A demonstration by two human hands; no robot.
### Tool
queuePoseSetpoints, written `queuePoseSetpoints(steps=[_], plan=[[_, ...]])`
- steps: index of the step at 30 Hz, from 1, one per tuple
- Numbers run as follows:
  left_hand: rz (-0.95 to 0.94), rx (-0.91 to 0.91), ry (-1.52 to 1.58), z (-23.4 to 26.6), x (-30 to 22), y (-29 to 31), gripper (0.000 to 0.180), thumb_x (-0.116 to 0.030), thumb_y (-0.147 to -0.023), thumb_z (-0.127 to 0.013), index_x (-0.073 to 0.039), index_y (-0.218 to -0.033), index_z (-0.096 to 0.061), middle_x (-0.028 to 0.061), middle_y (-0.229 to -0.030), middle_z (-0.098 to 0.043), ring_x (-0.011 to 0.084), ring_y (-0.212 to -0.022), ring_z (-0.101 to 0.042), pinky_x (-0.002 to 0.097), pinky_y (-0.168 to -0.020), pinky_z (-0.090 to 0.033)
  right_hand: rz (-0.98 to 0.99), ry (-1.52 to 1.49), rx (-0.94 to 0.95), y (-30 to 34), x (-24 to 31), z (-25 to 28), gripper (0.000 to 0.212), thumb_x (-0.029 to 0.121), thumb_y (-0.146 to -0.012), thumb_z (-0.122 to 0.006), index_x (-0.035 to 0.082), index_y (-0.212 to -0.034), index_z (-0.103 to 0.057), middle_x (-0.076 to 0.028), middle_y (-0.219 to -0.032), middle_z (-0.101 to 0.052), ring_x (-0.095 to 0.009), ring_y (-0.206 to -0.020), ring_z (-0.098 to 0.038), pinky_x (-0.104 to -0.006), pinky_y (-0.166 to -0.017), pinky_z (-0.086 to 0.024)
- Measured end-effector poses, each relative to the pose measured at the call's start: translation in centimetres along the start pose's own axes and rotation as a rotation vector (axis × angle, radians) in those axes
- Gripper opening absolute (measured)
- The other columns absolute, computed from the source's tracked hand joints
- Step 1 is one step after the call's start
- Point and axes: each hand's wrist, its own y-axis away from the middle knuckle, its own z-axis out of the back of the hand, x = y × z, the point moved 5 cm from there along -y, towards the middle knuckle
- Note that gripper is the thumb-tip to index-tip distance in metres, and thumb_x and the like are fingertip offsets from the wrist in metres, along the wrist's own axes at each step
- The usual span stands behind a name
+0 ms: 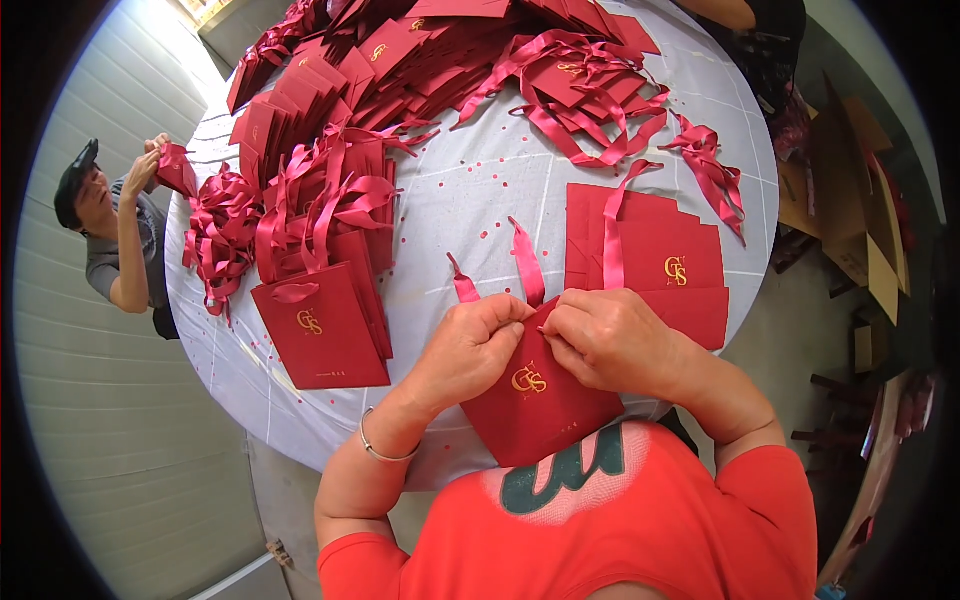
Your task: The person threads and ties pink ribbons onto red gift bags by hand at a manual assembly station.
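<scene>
Left hand (468, 342) and right hand (622, 338) are pinching a red bag (545, 418), seemingly steadying its rim; ribbon (528, 262) is extending beyond it.

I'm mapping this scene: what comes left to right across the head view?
Black-capped co-worker, pink satin ribbon tangle, near-left red paper bag, bare left hand, bare right hand, brown cardboard box.

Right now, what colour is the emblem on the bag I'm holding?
The emblem is gold, clearest in the head view.
</scene>
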Motion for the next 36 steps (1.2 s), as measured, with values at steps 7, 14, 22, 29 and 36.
queuePoseSetpoints(steps=[7, 14, 22, 29, 36], plan=[[-0.123, -0.089, -0.104, -0.4, -0.2, 0.0, 0.019, -0.007, -0.089, -0.053, 0.001, -0.099, -0.067, 0.0215, -0.084, -0.069, 0.0369, -0.079, -0.068, 0.0403, -0.070, -0.053, -0.075, 0.050, 0.325, -2.6, 0.2, -0.2, 0.009, 0.006, -0.079, -0.061, -0.002, -0.084, -0.062, -0.019, -0.079, -0.063, -0.037, -0.073, -0.066, -0.0452, -0.063, -0.054], [-0.183, -0.161, -0.146, 0.0, -0.8, 0.6, 0.019, -0.008, -0.089, -0.051, 0.000, -0.098, -0.066, 0.0208, -0.084, -0.069, 0.0394, -0.079, -0.067, 0.0454, -0.072, -0.052, -0.142, -0.041, 0.153, -2.5, 0.5, -0.7, 0.010, 0.009, -0.082, -0.064, 0.000, -0.082, -0.065, -0.017, -0.080, -0.064, -0.036, -0.072, -0.065, -0.0451, -0.065, -0.054], [-0.276, -0.244, -0.306, -0.4, -2.5, 1.9, 0.018, -0.005, -0.086, -0.065, 0.002, -0.102, -0.065, 0.0156, -0.082, -0.071, 0.0261, -0.069, -0.070, 0.0356, -0.065, -0.053, -0.482, -0.519, 0.523, -4.2, -2.9, 1.6, 0.016, 0.012, -0.090, -0.067, -0.002, -0.096, -0.069, -0.006, -0.075, -0.069, -0.010, -0.068, -0.061, -0.0277, -0.062, -0.049], [-0.480, -0.323, -0.531, -1.9, -3.5, 2.6, 0.018, -0.009, -0.081, -0.071, -0.006, -0.096, -0.060, 0.0130, -0.070, -0.065, 0.0344, -0.065, -0.063, 0.0449, -0.060, -0.048, -0.401, -0.502, 1.011, -6.4, -3.3, -0.1, 0.026, 0.014, -0.088, -0.071, 0.000, -0.110, -0.066, -0.005, -0.080, -0.071, -0.010, -0.066, -0.059, -0.0264, -0.058, -0.045], [-0.490, -0.345, -0.656, -2.2, -3.5, 3.1, 0.021, -0.004, -0.081, -0.072, -0.005, -0.097, -0.059, 0.0110, -0.077, -0.067, 0.0320, -0.069, -0.066, 0.0405, -0.060, -0.050, -0.635, -0.675, 1.134, -5.7, -4.5, -2.6, 0.031, 0.009, -0.078, -0.078, 0.002, -0.106, -0.068, -0.001, -0.078, -0.069, -0.008, -0.064, -0.056, -0.0242, -0.055, -0.042]])
